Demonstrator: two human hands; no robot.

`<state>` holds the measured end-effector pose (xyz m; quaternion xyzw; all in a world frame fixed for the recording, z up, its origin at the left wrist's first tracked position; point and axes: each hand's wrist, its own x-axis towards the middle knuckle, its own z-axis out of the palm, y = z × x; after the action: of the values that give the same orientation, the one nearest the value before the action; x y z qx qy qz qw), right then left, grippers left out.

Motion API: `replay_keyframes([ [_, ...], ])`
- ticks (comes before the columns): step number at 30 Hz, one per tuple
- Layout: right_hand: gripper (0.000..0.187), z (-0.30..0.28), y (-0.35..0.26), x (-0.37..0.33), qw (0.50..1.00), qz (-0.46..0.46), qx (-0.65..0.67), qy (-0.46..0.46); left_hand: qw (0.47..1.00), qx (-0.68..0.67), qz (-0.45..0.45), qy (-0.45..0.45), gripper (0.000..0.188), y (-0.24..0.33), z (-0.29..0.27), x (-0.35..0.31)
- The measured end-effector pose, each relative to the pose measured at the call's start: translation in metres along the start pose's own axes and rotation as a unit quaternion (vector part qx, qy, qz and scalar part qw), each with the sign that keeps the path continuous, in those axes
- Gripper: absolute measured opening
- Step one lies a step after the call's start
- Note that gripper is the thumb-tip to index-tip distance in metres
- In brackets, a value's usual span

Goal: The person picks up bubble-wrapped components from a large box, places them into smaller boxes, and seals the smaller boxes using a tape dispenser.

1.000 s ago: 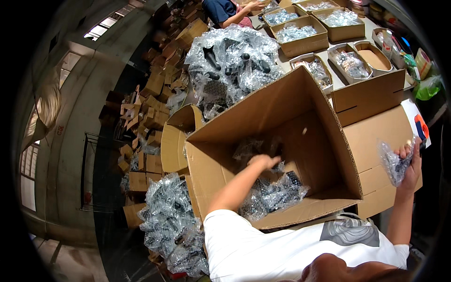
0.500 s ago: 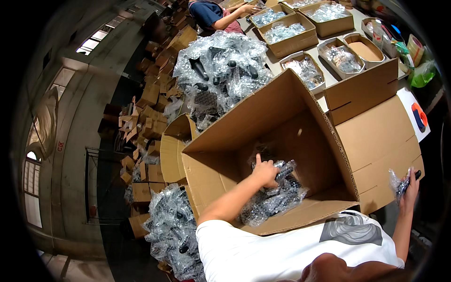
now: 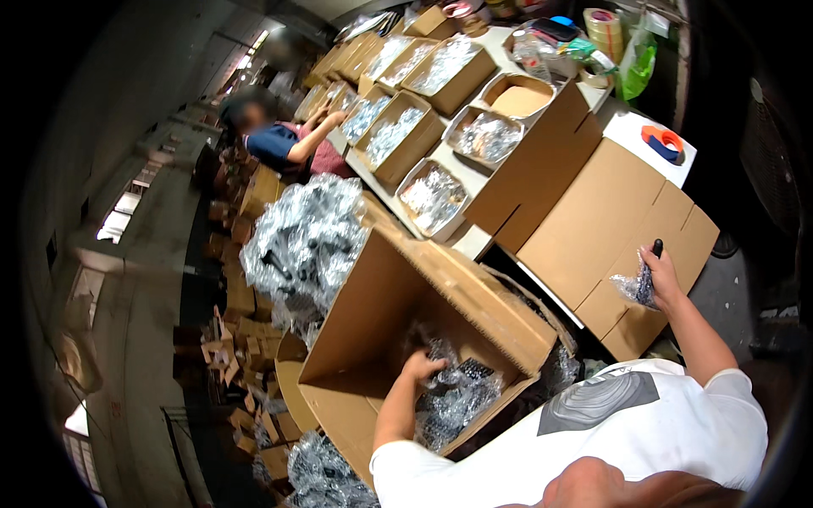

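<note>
My left hand (image 3: 423,366) reaches down inside a large open carton (image 3: 340,343). Its thumb and fingers close on a bubble-wrapped packet (image 3: 440,348), and the wrap partly hides the fingertips. More bubble-wrapped dark parts (image 3: 464,398) lie under and beside that hand, at the bottom of the box. Out to the right, my right hand (image 3: 665,278) grips a bubble-wrapped part with a black handle (image 3: 646,284). The handle's end sticks up past the fingers, above a flat cardboard flap (image 3: 605,229); what the wrap covers cannot be made out.
A big heap of bubble-wrapped parts (image 3: 301,237) stands beyond the carton. Boxes of small wrapped parts (image 3: 394,140) line the table. Orange and blue tape rings (image 3: 663,142) lie at the right. A co-worker (image 3: 284,144) works at the far left table edge; cartons are piled behind.
The view has swung, and the carton sits tilted and apart from the flat flaps. My right hand has come inward over the flap with its wrapped part. My left hand's fingers have closed on wrap.
</note>
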<state>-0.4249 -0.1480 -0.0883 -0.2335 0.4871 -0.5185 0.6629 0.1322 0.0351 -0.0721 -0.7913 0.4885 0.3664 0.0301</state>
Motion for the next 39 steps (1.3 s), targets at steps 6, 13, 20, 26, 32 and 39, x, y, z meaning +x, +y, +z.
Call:
replay_keyframes([
  [6,0.016,-0.043,-0.014,0.057,0.998,0.015,-0.061,-0.027,0.968,0.167,0.004,0.188,0.054,0.035,-0.038,-0.064],
  [13,0.013,-0.098,-0.017,0.164,0.951,-0.031,-0.274,-0.137,0.867,0.188,0.128,0.443,0.035,0.238,-0.12,-0.181],
  [20,0.022,-0.123,-0.004,0.228,0.861,0.025,-0.462,-0.211,0.907,0.29,0.135,0.275,0.042,0.473,-0.066,-0.136],
  [26,0.019,-0.116,-0.011,0.229,0.835,0.016,-0.503,-0.224,0.91,0.345,0.228,0.019,0.041,0.524,0.033,0.02],
  [32,0.026,-0.117,-0.01,0.232,0.828,0.036,-0.509,-0.231,0.825,0.528,0.2,0.002,0.019,0.479,0.141,0.141],
  [39,0.051,-0.091,-0.034,0.243,0.615,-0.028,-0.706,-0.35,0.912,0.323,0.156,0.2,0.029,0.47,0.218,0.125],
])
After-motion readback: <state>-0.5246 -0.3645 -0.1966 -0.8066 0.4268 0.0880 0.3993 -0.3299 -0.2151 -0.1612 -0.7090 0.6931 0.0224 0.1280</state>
